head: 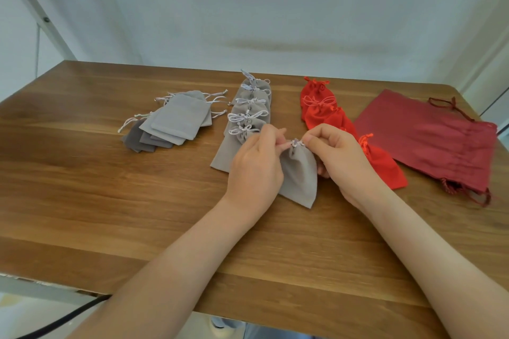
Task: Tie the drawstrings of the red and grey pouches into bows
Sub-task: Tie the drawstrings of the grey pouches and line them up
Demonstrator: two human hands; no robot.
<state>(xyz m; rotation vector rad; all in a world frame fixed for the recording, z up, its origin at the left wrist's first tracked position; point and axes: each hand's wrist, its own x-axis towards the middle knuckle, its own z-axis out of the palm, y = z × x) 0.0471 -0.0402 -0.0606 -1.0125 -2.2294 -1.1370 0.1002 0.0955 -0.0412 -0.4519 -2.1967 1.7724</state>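
Observation:
A grey pouch lies mid-table with its cinched neck pointing away from me. My left hand pinches its pale drawstring on the left of the neck, and my right hand pinches it on the right. Behind my left hand a row of grey pouches with tied bows runs toward the far edge. To the right lies a row of red pouches with bows, the nearest one partly under my right hand.
A stack of flat grey pouches with loose strings sits at the left. Large dark red drawstring bags lie at the right, near the edge of the wooden table. A black cable hangs below the front edge.

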